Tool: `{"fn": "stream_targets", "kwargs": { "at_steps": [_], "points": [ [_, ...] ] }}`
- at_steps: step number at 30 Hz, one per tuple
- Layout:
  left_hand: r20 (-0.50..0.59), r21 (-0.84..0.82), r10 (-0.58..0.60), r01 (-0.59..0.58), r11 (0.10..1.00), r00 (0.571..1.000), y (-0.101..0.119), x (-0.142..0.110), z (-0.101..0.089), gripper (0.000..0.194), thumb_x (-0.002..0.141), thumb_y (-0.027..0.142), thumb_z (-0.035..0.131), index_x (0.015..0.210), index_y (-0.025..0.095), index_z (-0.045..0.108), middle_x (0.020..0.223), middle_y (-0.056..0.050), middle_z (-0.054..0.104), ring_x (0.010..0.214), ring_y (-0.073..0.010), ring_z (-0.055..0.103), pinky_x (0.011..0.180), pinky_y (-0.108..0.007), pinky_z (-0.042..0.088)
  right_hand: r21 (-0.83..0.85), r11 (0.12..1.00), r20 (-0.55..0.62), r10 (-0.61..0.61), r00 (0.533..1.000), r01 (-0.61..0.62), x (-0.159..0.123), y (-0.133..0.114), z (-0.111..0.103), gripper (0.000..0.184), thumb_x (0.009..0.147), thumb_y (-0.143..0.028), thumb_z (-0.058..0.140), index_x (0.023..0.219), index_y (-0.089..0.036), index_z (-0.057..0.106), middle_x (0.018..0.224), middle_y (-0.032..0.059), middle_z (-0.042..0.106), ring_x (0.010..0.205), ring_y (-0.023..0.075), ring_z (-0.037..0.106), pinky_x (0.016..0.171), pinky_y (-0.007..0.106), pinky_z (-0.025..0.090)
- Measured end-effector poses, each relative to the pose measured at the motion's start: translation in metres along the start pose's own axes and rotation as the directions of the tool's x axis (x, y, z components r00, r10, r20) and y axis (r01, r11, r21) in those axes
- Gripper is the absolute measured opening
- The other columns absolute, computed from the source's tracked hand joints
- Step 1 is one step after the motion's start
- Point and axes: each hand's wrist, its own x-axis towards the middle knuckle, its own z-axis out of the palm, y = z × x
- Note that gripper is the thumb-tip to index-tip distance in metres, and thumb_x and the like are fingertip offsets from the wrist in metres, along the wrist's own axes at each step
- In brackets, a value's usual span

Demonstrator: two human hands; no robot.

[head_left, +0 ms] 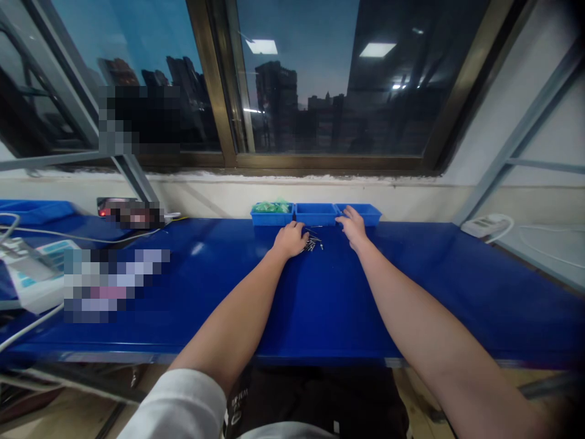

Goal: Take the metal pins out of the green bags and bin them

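Observation:
My left hand (290, 239) rests on the blue tabletop at the left edge of a loose pile of small metal pins or screws (312, 244). Its thumb and fingers are slightly apart, curving toward the pile, and part of the pile lies hidden behind them. My right hand (353, 227) is raised in front of the right blue bin (371, 215), near its border with the middle blue bin (315, 213). Thumb and forefinger come together around something too small to make out. The exact kind of the metal pieces is not clear.
A left blue bin (273, 218) holds green plastic bags (274, 207). All three bins stand in a row against the wall under the window. At left are a white device (34, 286) with cables and another blue tray (41, 211). A white box (487, 225) sits far right.

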Motion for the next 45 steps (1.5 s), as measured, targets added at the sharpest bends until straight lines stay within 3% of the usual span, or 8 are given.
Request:
{"fn": "stream_targets", "kwargs": {
  "at_steps": [6,10,14,19,30,34,38,45],
  "points": [
    [0.114,-0.112,0.064,-0.052,0.992,0.991,-0.001,-0.002,0.0,0.062,0.087,0.064,0.033,0.126,0.019,0.051,0.126,-0.011,0.056,0.115,-0.026,0.054,0.096,-0.035,0.041,-0.372,0.9,0.14,-0.189,0.972,0.229,-0.014,-0.006,0.005,0.042,0.067,-0.019,0.06,0.108,-0.014,0.065,0.104,0.0097,0.068,0.085,0.0189,0.063,0.085,0.034,0.048],
    [0.228,-0.126,0.143,-0.117,0.985,0.963,0.0,-0.004,-0.003,0.077,0.079,0.073,0.038,0.135,0.02,0.043,0.14,-0.012,0.044,0.129,-0.0289,0.04,0.105,-0.038,0.033,-0.46,0.79,0.471,-0.17,0.866,0.406,-0.028,-0.011,0.013,0.033,0.069,-0.027,0.065,0.099,-0.016,0.069,0.095,0.0072,0.07,0.086,0.0185,0.063,0.084,0.03,0.047],
    [0.298,-0.103,0.136,-0.11,0.989,0.945,0.003,-0.004,-0.004,0.078,0.08,0.071,0.039,0.139,0.021,0.037,0.147,-0.013,0.033,0.138,-0.0303,0.025,0.109,-0.048,0.022,-0.506,0.674,0.591,-0.183,0.786,0.538,-0.035,-0.014,0.017,0.027,0.072,-0.032,0.066,0.095,-0.019,0.072,0.099,0.0082,0.068,0.091,0.021,0.061,0.086,0.031,0.044],
    [0.313,-0.125,0.138,-0.103,0.987,0.94,0.005,-0.003,-0.001,0.072,0.084,0.067,0.037,0.139,0.021,0.037,0.149,-0.013,0.029,0.139,-0.0306,0.022,0.109,-0.052,0.019,-0.476,0.666,0.606,-0.225,0.763,0.574,-0.034,-0.012,0.018,0.015,0.076,-0.027,0.063,0.083,-0.022,0.074,0.088,0.0055,0.069,0.085,0.0197,0.061,0.084,0.031,0.043],
    [0.272,-0.111,0.135,-0.108,0.988,0.953,0.006,-0.004,0.0,0.072,0.084,0.067,0.035,0.138,0.019,0.038,0.146,-0.014,0.035,0.137,-0.029,0.027,0.108,-0.051,0.022,-0.491,0.683,0.569,-0.219,0.793,0.541,-0.033,-0.007,0.021,0.008,0.077,-0.02,0.06,0.076,-0.018,0.068,0.081,0.0059,0.069,0.077,0.0176,0.06,0.072,0.028,0.043],
    [0.151,-0.151,0.194,-0.171,0.974,0.969,0.006,-0.004,-0.002,0.068,0.083,0.063,0.043,0.133,0.016,0.044,0.14,-0.015,0.045,0.131,-0.0276,0.039,0.105,-0.041,0.032,-0.472,0.702,0.532,-0.255,0.807,0.533,-0.034,-0.008,0.022,0.011,0.079,-0.017,0.056,0.081,-0.018,0.067,0.081,0.0052,0.068,0.074,0.0164,0.06,0.073,0.027,0.042],
    [-0.009,-0.164,0.247,-0.245,0.956,0.969,0.009,-0.002,-0.006,0.038,0.088,0.04,0.047,0.118,0.017,0.055,0.119,-0.009,0.061,0.109,-0.0221,0.057,0.094,-0.033,0.043,-0.444,0.718,0.498,-0.3,0.814,0.536,-0.036,-0.014,0.022,0.015,0.084,-0.022,0.051,0.081,-0.019,0.066,0.08,0.0052,0.069,0.076,0.0169,0.061,0.071,0.027,0.042],
    [-0.127,-0.144,0.233,-0.25,0.957,0.964,0.008,0.0,-0.008,0.022,0.089,0.029,0.048,0.101,0.018,0.062,0.101,-0.007,0.066,0.093,-0.0193,0.062,0.084,-0.031,0.047,-0.446,0.713,0.458,-0.337,0.823,0.541,-0.039,-0.02,0.023,0.025,0.088,-0.03,0.046,0.077,-0.019,0.065,0.079,0.0067,0.068,0.076,0.0177,0.061,0.071,0.027,0.041]
  ]
}}
